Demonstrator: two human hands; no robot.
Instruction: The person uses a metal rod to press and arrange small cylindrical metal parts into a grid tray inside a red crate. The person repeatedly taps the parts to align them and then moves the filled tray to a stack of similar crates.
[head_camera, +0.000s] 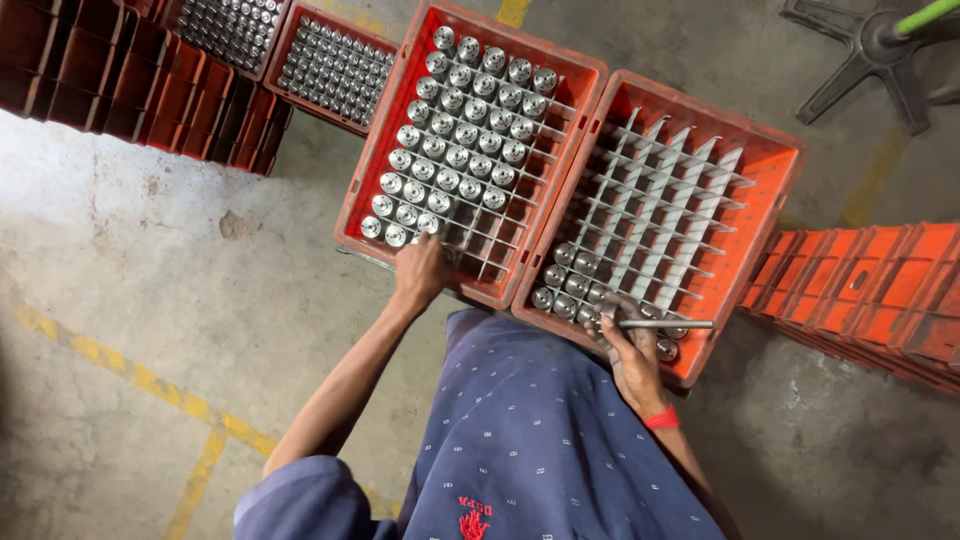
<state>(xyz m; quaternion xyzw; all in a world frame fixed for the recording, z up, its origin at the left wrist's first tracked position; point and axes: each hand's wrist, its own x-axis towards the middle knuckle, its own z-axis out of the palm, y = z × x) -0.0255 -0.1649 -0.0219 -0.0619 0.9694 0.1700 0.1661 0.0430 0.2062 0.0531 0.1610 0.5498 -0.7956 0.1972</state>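
Two orange crates with white grid dividers sit side by side before me. The left crate (365, 165) is mostly filled with upright shiny metal cylinders (460, 130). My left hand (422, 268) reaches into its near edge, fingers curled around a cylinder there. The right crate (775, 215) is mostly empty cells, with several cylinders (570, 285) in its near-left corner. My right hand (628, 345) rests at that crate's near edge and grips a thin metal rod (665, 324) lying horizontally; a cylinder seems pressed under the fingers. A red band is on that wrist.
More orange crates of cylinders (335, 65) stand at the back left, beside stacked empty crates (150, 85). Other empty crates (870, 290) lie at the right. A black chair base (865, 55) is at the top right. Concrete floor with yellow lines (150, 385).
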